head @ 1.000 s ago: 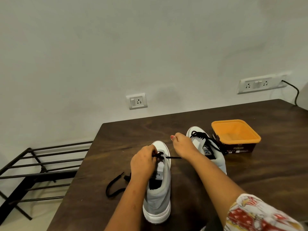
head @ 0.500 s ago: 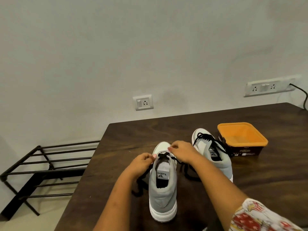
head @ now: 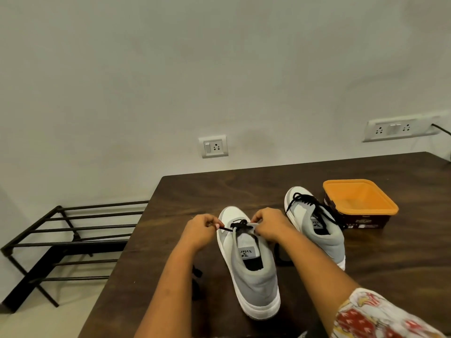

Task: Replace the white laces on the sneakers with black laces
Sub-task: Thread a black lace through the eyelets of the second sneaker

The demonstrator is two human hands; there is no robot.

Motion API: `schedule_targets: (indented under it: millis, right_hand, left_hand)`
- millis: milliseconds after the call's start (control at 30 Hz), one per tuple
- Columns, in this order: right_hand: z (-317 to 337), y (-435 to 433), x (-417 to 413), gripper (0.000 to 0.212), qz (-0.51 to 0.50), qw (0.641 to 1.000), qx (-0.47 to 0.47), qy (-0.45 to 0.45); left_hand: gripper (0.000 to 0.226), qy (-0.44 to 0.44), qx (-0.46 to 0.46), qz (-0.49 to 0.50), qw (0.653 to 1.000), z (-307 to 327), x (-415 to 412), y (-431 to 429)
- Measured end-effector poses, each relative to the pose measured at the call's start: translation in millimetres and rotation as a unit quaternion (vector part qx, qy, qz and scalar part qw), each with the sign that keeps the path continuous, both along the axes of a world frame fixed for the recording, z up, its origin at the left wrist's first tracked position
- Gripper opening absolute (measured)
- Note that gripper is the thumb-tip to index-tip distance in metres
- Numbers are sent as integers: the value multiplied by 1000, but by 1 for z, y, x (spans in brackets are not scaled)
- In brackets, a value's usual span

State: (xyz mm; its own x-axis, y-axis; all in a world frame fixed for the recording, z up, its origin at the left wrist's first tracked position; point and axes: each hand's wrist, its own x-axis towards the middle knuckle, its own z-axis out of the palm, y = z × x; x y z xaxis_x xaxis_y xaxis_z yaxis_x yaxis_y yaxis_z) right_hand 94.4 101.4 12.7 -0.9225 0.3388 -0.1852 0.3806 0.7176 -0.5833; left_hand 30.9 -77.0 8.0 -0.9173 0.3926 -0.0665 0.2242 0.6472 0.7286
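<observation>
Near sneaker [head: 253,272]: grey/white, upright, toe away; L of orange tub [head: 361,198], apart from it.
Near lace [head: 238,225]: black, bunched at tongue top, ends trailing both sides.
Far sneaker [head: 317,230]: same colours, just L of tub.
Far lace [head: 307,203]: black, criss-crossed thru eyelets.

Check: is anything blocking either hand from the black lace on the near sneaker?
Nothing visible. The left hand and right hand both pinch the black lace over the near sneaker; the orange tub stands off right.

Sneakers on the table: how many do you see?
2. Near sneaker, centre, left hand and right hand at its black lace; far sneaker right of it, beside the orange tub.
</observation>
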Motion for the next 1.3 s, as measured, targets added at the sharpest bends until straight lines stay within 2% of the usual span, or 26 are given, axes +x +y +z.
schedule_targets:
  millis: [67,167,200,267,333,367,400,433,500,533,567,633,700,800,900,1000,1133,1200,1233,1300]
  right_hand:
    - [-2,-1,-1,19,-10,1000,9,9]
    - [-7,0,-2,19,-38,999,7,29]
    - [-8,0,-3,23,-35,999,22,32]
    - [-5,-2,-2,32,-6,994,98,40]
    - [7,-10,-1,31,34,990,102,95]
    - [13,-16,-1,25,56,989,39,129]
    - [18,-24,0,16,72,985,-63,145]
    - [23,-32,1,11,84,971,-174,140]
    - [28,-42,5,15,90,927,-347,110]
    - [29,-42,7,18,87,904,-409,91]
    - [31,-40,10,24,92,884,-453,70]
    - [35,-33,15,35,108,855,-505,47]
    - [38,-24,18,34,105,832,-541,66]
    - [39,-7,16,27,27,849,-510,134]
    - [31,12,13,29,-84,849,-479,207]
    - [25,22,13,28,-116,867,-428,226]
    - [22,18,11,28,-99,886,-394,224]
    - [24,13,9,27,-91,885,-394,233]
    - [24,11,8,27,-83,883,-398,235]
    - [25,7,7,25,-59,884,-402,231]
  left_hand:
    - [19,38,-33,15,999,0,1,0]
    - [13,14,-15,21,1000,4,-1,-5]
    - [12,5,33,26,999,9,1,-8]
    - [14,-47,188,25,981,23,10,-8]
    - [20,-124,342,6,932,38,21,-3]
    - [23,-157,401,-7,902,44,25,1]
    - [27,-186,455,-20,871,50,29,7]
    - [30,-211,507,-27,835,53,29,11]
    - [37,-246,597,-13,763,58,28,18]
    - [40,-249,621,3,743,58,27,21]
    - [44,-241,624,23,743,57,26,23]
    - [52,-201,580,67,787,51,22,25]
    - [56,-172,539,118,816,45,17,24]
    - [52,-158,474,203,842,40,5,9]
    - [41,-156,338,257,892,22,-10,-16]
    - [36,-153,228,336,901,1,-24,-41]
    - [33,-217,73,305,924,-18,-33,-49]
    - [24,-243,31,286,926,-19,-31,-45]
    - [20,-237,-6,265,935,-17,-30,-44]
    - [22,-153,-134,201,958,-13,-30,-44]
